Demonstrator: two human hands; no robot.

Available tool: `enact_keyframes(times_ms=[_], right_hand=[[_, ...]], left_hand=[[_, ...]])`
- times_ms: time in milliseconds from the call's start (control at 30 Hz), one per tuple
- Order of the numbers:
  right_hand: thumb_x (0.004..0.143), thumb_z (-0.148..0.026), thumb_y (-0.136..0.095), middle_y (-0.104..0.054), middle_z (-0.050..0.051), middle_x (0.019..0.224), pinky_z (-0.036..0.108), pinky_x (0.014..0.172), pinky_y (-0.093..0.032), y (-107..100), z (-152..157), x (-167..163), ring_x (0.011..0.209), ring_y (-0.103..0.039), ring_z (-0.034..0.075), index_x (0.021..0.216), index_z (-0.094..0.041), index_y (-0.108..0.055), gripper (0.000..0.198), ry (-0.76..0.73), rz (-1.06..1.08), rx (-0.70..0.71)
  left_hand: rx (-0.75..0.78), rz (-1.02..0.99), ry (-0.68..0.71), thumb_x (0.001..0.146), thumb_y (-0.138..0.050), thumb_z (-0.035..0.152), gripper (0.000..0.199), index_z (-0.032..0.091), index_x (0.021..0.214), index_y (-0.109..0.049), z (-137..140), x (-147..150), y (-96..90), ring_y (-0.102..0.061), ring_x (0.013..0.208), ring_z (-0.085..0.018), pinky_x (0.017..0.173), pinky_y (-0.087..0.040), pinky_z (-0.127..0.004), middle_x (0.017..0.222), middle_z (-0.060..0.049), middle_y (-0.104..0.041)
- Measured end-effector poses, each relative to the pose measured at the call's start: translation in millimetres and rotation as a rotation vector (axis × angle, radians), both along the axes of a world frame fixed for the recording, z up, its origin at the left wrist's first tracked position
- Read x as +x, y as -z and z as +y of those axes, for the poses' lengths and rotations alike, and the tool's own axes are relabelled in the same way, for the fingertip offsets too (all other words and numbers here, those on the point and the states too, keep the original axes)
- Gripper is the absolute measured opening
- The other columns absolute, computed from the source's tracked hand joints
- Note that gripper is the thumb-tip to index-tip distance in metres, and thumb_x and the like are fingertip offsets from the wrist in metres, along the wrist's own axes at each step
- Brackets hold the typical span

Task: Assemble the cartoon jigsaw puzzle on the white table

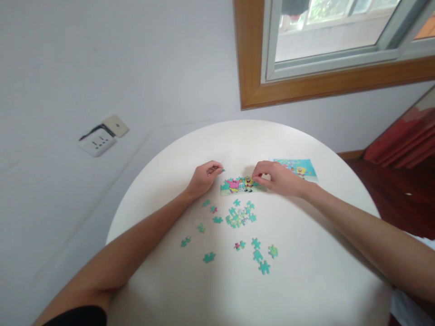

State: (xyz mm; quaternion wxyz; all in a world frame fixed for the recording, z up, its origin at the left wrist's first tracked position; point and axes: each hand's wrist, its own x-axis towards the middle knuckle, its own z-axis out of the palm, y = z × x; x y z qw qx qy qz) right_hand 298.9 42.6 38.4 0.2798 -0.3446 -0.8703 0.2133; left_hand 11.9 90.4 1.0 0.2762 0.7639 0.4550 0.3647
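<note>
A partly joined jigsaw puzzle (234, 185) lies on the white round table (163, 280), showing a pink and a yellow cartoon figure. At its upper left, my left hand (204, 179) is closed in a pinch on a small green puzzle piece (223, 170). Over the puzzle's right end, my right hand (275, 176) has its fingers bent together, the tips at the yellow figure. Whatever those fingers hold, if anything, is hidden. Below the joined part sits a cluster of loose puzzle pieces (234, 219), mostly green.
A picture card (306, 168) with the same cartoon figures lies behind my right hand, partly covered by it. Several more loose pieces (264, 267) are scattered nearer to me. The table's far side stands by a wall with a socket (98, 141) and a wood-framed window (251, 90).
</note>
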Motion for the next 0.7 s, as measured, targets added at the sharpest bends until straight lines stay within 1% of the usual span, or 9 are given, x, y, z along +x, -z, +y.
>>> enact_keyframes(times_ms=[133,233,333,433,700], right_hand=[[0.092,-0.022,-0.053,-0.069,0.006,0.085,0.033,0.078,-0.045,3.0,1.3,0.2,0.081,-0.059,0.017,0.084,-0.019,-0.067,0.016,-0.005,-0.008,0.008],[0.092,-0.023,-0.053,-0.069,0.006,0.086,0.033,0.079,-0.045,4.3,2.1,0.6,0.081,-0.059,0.017,0.084,-0.019,-0.067,0.017,-0.005,-0.021,0.009],[0.093,-0.023,-0.053,-0.069,0.006,0.087,0.033,0.079,-0.045,4.9,2.6,0.8,0.083,-0.059,0.018,0.085,-0.018,-0.067,0.017,-0.011,-0.031,0.01],[0.094,-0.025,-0.053,-0.069,0.007,0.088,0.034,0.079,-0.046,5.9,3.0,0.5,0.083,-0.06,0.018,0.086,-0.019,-0.068,0.018,-0.019,-0.043,0.014],[0.093,-0.022,-0.054,-0.069,0.007,0.087,0.034,0.08,-0.046,8.0,1.3,-2.8,0.084,-0.059,0.018,0.085,-0.019,-0.067,0.015,-0.044,-0.069,0.029]], left_hand=[[0.089,0.106,0.031,0.091,-0.055,0.035,0.027,0.018,0.102,-0.074,0.0,-0.9,-1.9,-0.063,0.084,-0.017,0.079,-0.05,-0.029,0.094,-0.006,-0.071],[0.067,0.117,0.036,0.088,-0.059,0.036,0.028,0.018,0.106,-0.073,-1.0,0.4,-2.2,-0.063,0.081,-0.017,0.077,-0.051,-0.028,0.091,-0.005,-0.072],[0.039,0.132,0.022,0.084,-0.064,0.036,0.025,0.017,0.099,-0.072,-1.5,2.6,-1.4,-0.064,0.077,-0.017,0.076,-0.051,-0.028,0.086,-0.004,-0.072],[0.049,0.17,0.025,0.082,-0.066,0.035,0.021,0.017,0.092,-0.073,-0.9,4.1,-0.5,-0.064,0.078,-0.017,0.077,-0.051,-0.029,0.086,-0.005,-0.073],[0.053,0.177,0.026,0.082,-0.066,0.032,0.02,0.018,0.094,-0.074,1.1,4.4,2.7,-0.066,0.079,-0.018,0.078,-0.053,-0.03,0.088,-0.005,-0.075]])
